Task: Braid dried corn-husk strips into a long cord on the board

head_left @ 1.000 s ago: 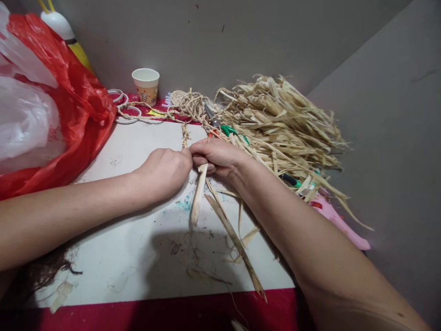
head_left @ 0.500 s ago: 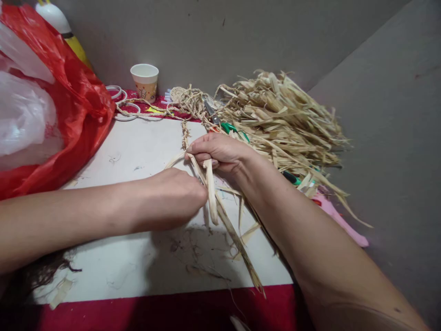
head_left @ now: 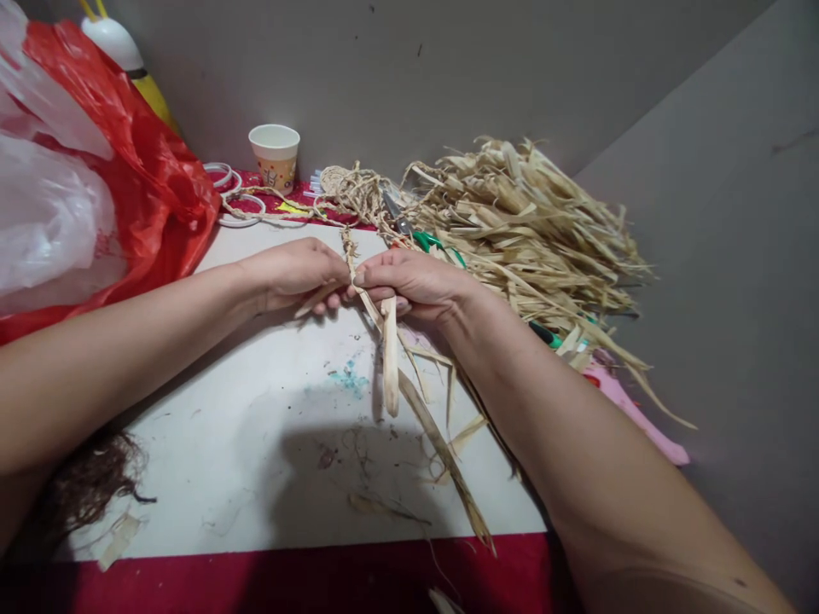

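A narrow braid of dried husk strips runs away from me across the white board, its near end pinched between my two hands. My right hand grips the working end from the right, with a folded husk strip hanging below its fingers. From the left, my left hand meets it, thumb and fingers closed on a husk strip at the braid. Another long husk strip trails toward the board's front edge. The fingertips partly hide the join.
A heap of dried husks lies at the back right, with green-handled scissors beside it. Behind the white board stand a paper cup and coiled braided cord. A red plastic bag fills the left; dark fibres lie front left.
My left hand has moved up and away from me, from below the hanging strips to the braid's left side. My right hand keeps its grip in nearly the same spot.
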A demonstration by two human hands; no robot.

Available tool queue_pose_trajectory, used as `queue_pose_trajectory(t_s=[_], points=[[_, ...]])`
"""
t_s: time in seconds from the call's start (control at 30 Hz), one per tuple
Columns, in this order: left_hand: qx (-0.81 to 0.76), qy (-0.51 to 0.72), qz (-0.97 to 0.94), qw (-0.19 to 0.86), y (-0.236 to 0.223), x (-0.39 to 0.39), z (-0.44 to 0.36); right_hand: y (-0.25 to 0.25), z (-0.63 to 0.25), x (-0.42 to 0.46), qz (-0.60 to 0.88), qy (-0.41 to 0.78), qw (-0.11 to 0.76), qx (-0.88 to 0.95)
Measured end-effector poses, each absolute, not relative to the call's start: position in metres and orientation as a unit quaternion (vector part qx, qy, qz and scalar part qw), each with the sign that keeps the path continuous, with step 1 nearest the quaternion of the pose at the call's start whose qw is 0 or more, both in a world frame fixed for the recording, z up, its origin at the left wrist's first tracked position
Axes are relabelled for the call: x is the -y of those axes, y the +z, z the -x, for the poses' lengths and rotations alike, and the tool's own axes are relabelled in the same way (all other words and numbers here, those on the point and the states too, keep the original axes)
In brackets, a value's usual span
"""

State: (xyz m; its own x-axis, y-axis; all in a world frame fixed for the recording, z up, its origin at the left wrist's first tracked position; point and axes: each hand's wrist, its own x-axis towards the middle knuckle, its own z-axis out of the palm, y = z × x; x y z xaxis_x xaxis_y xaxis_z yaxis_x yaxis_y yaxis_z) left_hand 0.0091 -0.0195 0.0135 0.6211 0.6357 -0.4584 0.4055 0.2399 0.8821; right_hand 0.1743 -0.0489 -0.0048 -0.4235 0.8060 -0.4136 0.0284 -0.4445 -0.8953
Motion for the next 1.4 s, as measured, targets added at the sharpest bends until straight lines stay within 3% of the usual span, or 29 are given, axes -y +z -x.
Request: queue_pose_trajectory(t_s=[0.3, 0.57, 0.8, 0.97, 1.1, 1.27, 1.4], points=[[-0.461, 0.098, -0.665, 0.579, 0.008, 0.018, -0.009, -0.001, -0.174, 0.053, 0.493, 0.654, 0.223, 0.529], [-0.458, 0.072, -0.66, 0.591, 0.009, 0.017, -0.009, 0.009, -0.167, 0.061, 0.571, 0.488, 0.164, 0.639], [-0.443, 0.063, -0.63, 0.635, 0.006, 0.016, -0.008, 0.011, -0.158, 0.066, 0.596, 0.272, 0.101, 0.748], [-0.476, 0.086, -0.634, 0.603, 0.008, 0.019, -0.012, 0.014, -0.153, 0.069, 0.611, 0.151, 0.056, 0.775], [-0.486, 0.09, -0.654, 0.573, 0.008, 0.022, -0.013, 0.022, -0.16, 0.07, 0.611, 0.181, 0.082, 0.766], [-0.486, 0.094, -0.665, 0.559, 0.007, 0.023, -0.013, 0.025, -0.169, 0.068, 0.597, 0.364, 0.169, 0.695], [-0.478, 0.108, -0.65, 0.581, 0.008, 0.025, -0.012, 0.024, -0.159, 0.07, 0.592, 0.45, 0.162, 0.649]])
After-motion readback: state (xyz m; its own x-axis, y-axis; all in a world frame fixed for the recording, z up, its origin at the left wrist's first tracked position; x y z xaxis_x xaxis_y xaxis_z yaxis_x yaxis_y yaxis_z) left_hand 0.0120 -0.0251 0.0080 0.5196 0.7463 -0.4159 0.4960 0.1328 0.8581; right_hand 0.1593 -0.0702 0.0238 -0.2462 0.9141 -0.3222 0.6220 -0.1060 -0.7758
